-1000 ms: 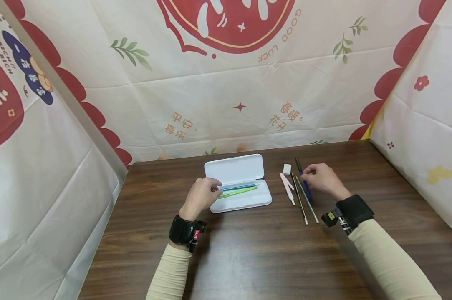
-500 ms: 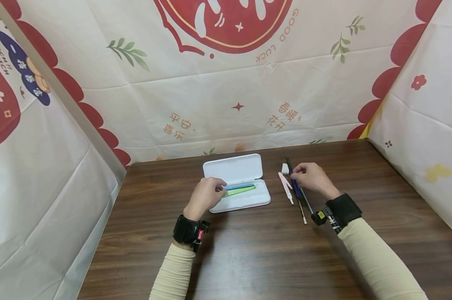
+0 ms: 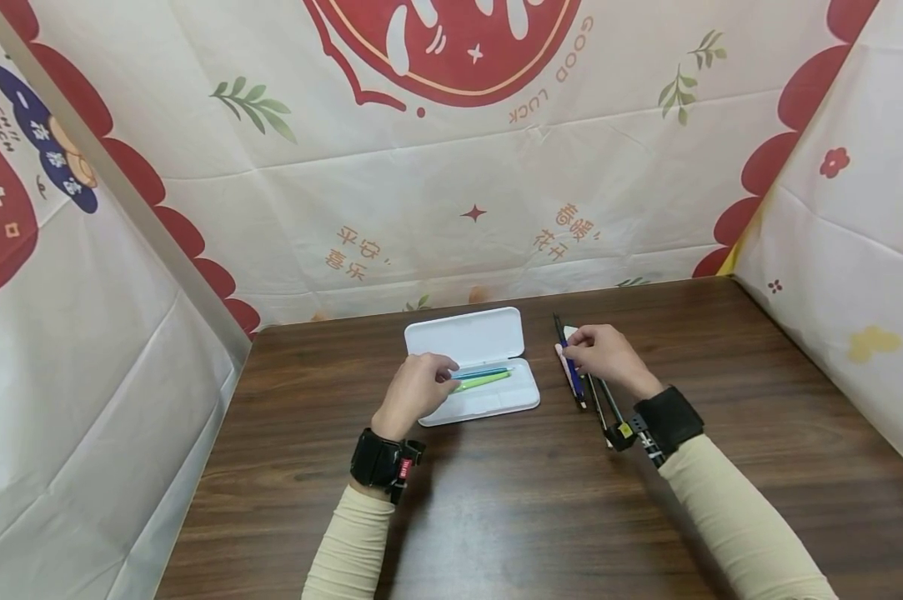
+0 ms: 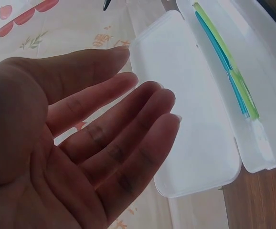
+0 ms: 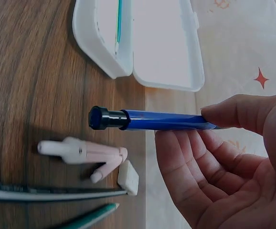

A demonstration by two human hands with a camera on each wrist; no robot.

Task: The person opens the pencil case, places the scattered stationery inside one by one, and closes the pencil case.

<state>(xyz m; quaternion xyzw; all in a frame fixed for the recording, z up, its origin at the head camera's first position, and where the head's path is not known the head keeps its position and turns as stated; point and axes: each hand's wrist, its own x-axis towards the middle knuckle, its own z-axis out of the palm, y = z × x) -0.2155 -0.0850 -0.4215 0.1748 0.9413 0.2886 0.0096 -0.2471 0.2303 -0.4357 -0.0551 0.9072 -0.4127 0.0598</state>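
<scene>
Head view: right hand (image 3: pixel 609 358) pinching the blue pen (image 3: pixel 572 373), right of the white case (image 3: pixel 513 395). Long axis runs near-far, far end angled left. Left wrist: left hand (image 4: pixel 88 143) relaxed, holding nothing; lid (image 4: pixel 185 105) lies open, presumably for access. Right wrist: partway-along grip, probably for balance, black stub (image 5: pixel 107 118) pointing near.
</scene>
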